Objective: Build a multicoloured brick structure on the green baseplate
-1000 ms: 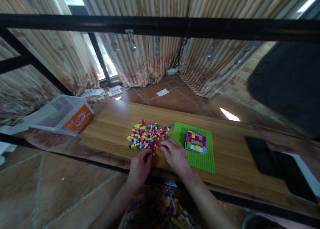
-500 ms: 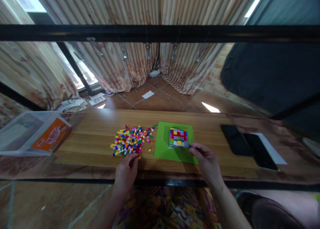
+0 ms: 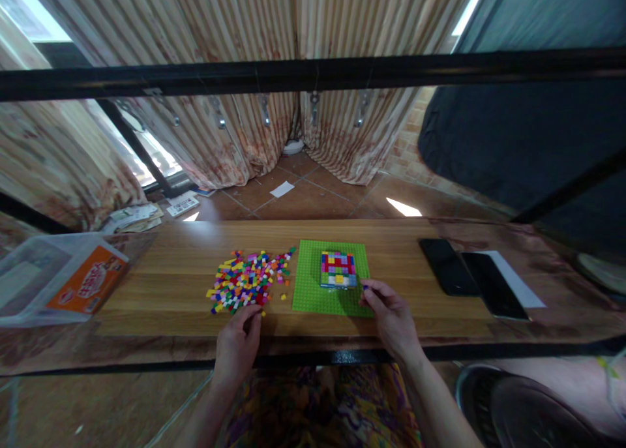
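A block of small multicoloured toy bricks (image 3: 338, 269) stands on the green baseplate (image 3: 306, 291). Just right of it, over the plate's right front part, my right hand (image 3: 394, 317) pinches a small dark blue brick (image 3: 364, 287) between thumb and fingers. Left of the plate lies a loose pile of small coloured bricks (image 3: 244, 278). My left hand (image 3: 238, 343) is at the pile's near edge, thumb and fingertips pressed together. Whether anything is between them I cannot make out. A yellow brick (image 3: 283, 297) lies apart from the pile.
A clear plastic box (image 3: 29, 255) with an orange label stands at the far left. Two black phones (image 3: 448, 265) and a white sheet (image 3: 521, 282) lie at the right. A dark metal bar (image 3: 313, 76) crosses above the wooden board (image 3: 401, 239).
The view has turned slightly, so the scene sits further left in the picture. Both hands keep nearly the same places by the pile and the baseplate, still pinched.
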`<state>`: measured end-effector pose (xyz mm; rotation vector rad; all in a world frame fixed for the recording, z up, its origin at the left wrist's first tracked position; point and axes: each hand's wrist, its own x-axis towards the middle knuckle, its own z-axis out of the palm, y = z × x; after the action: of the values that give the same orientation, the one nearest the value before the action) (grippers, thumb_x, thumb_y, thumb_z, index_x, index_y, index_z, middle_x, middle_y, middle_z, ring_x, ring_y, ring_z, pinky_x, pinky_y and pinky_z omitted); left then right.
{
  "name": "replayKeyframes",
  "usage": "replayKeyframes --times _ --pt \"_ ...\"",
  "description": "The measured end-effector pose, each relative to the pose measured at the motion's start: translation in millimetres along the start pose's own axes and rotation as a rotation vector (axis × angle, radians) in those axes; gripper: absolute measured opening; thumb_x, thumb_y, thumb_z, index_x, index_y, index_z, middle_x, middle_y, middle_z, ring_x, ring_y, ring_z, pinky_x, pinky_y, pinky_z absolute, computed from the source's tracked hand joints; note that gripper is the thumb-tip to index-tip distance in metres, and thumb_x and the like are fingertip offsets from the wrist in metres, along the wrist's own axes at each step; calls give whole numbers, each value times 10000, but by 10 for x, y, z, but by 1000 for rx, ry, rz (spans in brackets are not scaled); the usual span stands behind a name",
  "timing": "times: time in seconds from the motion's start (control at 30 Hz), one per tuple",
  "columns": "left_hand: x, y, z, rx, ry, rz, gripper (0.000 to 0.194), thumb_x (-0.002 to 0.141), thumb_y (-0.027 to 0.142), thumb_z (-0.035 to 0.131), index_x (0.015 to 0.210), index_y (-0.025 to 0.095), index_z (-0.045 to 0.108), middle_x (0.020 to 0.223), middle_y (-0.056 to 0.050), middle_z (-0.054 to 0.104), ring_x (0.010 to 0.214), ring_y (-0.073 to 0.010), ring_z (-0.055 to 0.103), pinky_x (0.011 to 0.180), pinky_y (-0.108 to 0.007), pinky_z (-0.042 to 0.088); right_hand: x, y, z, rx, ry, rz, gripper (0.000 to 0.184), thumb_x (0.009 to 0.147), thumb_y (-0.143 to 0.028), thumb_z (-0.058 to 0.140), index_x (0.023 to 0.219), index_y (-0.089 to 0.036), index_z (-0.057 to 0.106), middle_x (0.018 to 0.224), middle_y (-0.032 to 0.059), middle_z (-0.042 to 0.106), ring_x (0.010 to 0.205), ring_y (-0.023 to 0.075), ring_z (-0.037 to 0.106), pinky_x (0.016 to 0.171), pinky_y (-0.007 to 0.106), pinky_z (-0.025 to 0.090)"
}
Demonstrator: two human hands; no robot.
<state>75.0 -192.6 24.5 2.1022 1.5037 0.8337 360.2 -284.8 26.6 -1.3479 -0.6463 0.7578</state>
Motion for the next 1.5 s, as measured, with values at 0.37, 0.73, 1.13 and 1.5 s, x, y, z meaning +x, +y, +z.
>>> replayKeyframes --times 0.37,0.73,1.13,1.5 --pt "25 -15 -2 10 -16 9 272 852 371 465 929 210 671 902 -46 739 795 -201 699 783 -314 557 6 -18 66 -227 60 -174 213 786 -379 663 909 -211 706 832 29 690 726 156 621 685 305 515" --pt "14 -13 -1 8 -10 33 275 864 353 452 941 198 666 925 -61 737 842 -203 697 804 -318 552 138 -46 141 -551 3 -318 260 861 -400 565 936 -182 686 924 83 701 852 204 651 792 352 509" --pt "5 -68 36 7 -7 53 262 876 334 452 945 194 662 922 -53 732 813 -192 698 760 -300 552 199 -54 67 -513 3 -279 247 842 -399 586 930 -199 701 915 63 684 824 187 644 740 316 518" --pt "-3 -77 40 -6 -6 45 245 870 320 467 951 196 662 934 -47 729 841 -189 696 777 -295 554 475 -225 70 -925 -348 -484 209 879 -229 515 951 -225 711 937 46 682 841 179 642 778 304 507"
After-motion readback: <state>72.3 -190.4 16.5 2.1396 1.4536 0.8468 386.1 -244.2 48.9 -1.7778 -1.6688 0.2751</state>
